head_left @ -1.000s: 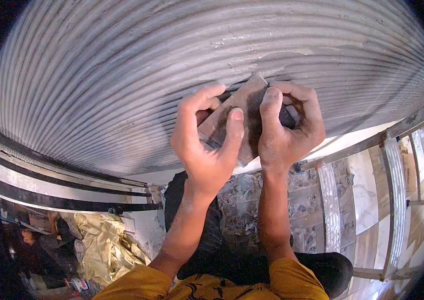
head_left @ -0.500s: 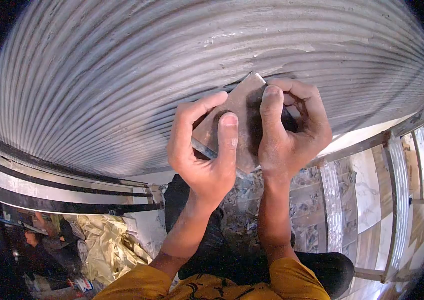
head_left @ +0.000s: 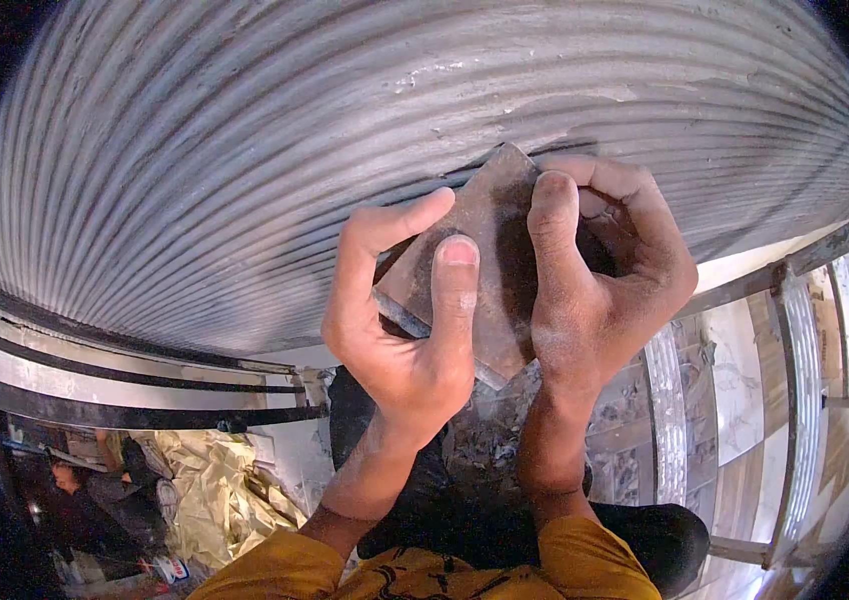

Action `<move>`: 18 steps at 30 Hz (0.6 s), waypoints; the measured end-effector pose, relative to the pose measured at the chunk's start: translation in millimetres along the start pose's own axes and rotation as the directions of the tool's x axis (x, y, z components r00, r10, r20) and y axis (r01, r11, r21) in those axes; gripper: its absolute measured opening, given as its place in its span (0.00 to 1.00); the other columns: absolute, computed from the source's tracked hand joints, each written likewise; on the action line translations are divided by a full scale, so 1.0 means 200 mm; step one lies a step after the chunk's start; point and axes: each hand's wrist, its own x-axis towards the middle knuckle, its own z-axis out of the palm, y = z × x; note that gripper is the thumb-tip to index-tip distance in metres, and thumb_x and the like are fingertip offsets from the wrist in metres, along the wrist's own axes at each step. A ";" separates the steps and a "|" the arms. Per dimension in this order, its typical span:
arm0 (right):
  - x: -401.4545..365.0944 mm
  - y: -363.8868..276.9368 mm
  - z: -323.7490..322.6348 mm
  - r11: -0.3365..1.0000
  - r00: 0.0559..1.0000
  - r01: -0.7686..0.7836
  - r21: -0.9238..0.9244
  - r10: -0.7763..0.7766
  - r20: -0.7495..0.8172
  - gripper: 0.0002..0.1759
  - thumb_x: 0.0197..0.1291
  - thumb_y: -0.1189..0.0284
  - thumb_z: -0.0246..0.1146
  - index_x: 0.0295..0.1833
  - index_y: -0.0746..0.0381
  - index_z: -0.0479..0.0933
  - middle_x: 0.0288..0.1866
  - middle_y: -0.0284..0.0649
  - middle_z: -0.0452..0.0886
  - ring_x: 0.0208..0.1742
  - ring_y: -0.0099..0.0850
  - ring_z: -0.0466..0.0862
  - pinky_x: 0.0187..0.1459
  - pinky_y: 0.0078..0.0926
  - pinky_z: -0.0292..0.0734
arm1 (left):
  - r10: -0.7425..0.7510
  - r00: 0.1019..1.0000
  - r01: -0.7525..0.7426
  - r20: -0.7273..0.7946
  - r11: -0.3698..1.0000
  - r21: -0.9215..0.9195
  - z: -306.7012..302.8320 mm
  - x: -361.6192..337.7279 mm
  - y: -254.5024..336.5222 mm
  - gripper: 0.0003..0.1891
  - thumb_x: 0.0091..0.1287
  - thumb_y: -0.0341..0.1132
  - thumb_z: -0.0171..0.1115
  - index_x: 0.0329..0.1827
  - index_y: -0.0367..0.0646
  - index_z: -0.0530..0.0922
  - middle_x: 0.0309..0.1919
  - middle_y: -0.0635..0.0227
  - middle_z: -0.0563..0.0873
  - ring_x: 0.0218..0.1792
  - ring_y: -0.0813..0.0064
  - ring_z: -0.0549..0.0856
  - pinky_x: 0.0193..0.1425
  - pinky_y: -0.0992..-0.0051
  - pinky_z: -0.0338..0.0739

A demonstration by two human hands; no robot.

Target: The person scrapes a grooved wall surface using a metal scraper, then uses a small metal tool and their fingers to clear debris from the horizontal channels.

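Two hands clamp a square tile (head_left: 490,250), left hand (head_left: 400,330) and right hand (head_left: 600,290) on opposite edges. It looks stiff, brittle and dusty, so the edges seem the safest hold.

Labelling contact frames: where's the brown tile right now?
Head view, just right of centre: the brown tile is held corner-up between the left hand and the right hand, its top corner in front of the ridged grey wall.

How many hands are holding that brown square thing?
2. The left hand holds the brown square by its left side, and the right hand holds it by its right side. Fingers behind it are hidden.
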 end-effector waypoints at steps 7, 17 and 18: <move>0.01 -0.04 -0.03 0.997 0.995 -0.058 -0.049 0.062 0.077 0.01 0.58 0.82 0.66 0.36 0.69 0.82 0.30 0.32 0.82 0.32 0.16 0.80 0.37 0.12 0.74 | -0.021 1.000 0.021 0.021 1.000 -0.008 -0.01 0.00 0.02 0.11 0.65 0.26 0.63 0.48 0.33 0.80 0.39 0.61 0.82 0.41 0.74 0.80 0.49 0.76 0.74; 0.03 0.11 0.02 0.987 0.987 0.158 -0.016 -0.158 -0.003 0.03 0.50 0.80 0.68 0.31 0.63 0.80 0.22 0.34 0.81 0.21 0.16 0.77 0.24 0.18 0.71 | 0.074 0.994 -0.067 -0.080 0.994 0.088 0.06 -0.02 -0.05 0.09 0.64 0.27 0.65 0.45 0.33 0.80 0.37 0.60 0.83 0.38 0.72 0.81 0.46 0.75 0.74; 0.02 0.13 0.02 0.986 0.986 0.166 -0.029 -0.167 -0.018 0.05 0.49 0.80 0.69 0.32 0.62 0.81 0.24 0.36 0.83 0.22 0.20 0.79 0.25 0.19 0.73 | 0.076 0.994 -0.068 -0.082 0.994 0.091 0.07 -0.02 -0.07 0.09 0.64 0.27 0.65 0.45 0.33 0.80 0.37 0.60 0.83 0.38 0.72 0.81 0.46 0.75 0.74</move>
